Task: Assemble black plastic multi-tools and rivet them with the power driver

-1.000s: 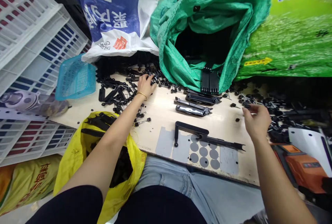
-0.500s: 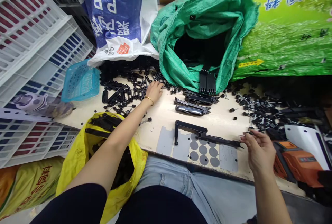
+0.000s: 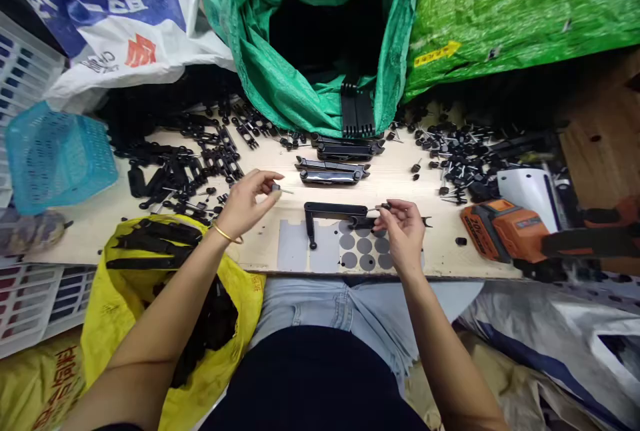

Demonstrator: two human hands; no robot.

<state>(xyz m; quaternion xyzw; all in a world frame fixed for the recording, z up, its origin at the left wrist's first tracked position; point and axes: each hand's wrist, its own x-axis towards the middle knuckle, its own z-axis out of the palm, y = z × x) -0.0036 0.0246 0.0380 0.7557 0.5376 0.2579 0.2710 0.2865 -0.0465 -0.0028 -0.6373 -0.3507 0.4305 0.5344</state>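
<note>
Between the thumb and fingers of my left hand [image 3: 249, 203] is a black-headed thumb screw [image 3: 277, 187], its metal shank pointing right. My right hand [image 3: 404, 230] pinches another black-headed screw [image 3: 384, 206], whose shank points left over a jointed black plastic arm [image 3: 336, 208]. That arm lies bent on the bench near its front edge, one short leg toward me and a forked end at the right, partly behind my right hand. Beyond it rest folded black arms [image 3: 333, 174] in short rows.
Loose black links [image 3: 220, 158] are heaped at left, black-headed screws [image 3: 465, 154] at right. An orange cordless power tool [image 3: 515, 224] lies at the right. A green sack [image 3: 240, 51] gapes at the back; a yellow bag [image 3: 100, 311] and blue basket [image 3: 60, 158] are left.
My left hand has come back from the heap of parts toward the middle, holding a screw. My right hand has moved left over the jointed arm. The view has shifted.
</note>
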